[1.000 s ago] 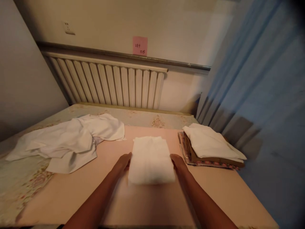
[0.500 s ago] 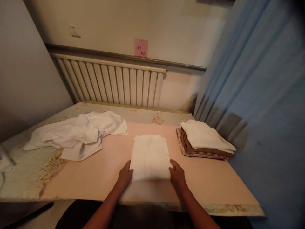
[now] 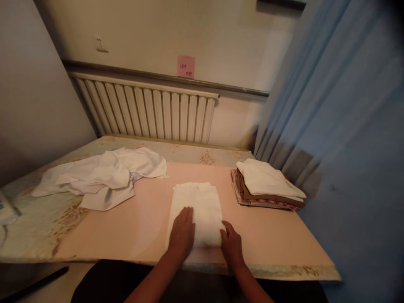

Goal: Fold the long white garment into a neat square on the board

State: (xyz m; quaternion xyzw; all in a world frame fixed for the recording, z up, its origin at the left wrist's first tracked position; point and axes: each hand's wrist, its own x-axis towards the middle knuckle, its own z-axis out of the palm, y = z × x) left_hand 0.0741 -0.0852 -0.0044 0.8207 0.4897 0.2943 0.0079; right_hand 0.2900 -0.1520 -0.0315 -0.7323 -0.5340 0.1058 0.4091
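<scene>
While your left hand (image 3: 182,232) lies flat and open on the folded white cloth (image 3: 197,210) near the table's (image 3: 284,248) front edge, your right hand (image 3: 232,246) touches its lower right corner, fingers loosely spread.

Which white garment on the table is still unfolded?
The crumpled white garment at the table's left side. The folded one lies under both hands, and another folded one tops the stack at right.
</scene>
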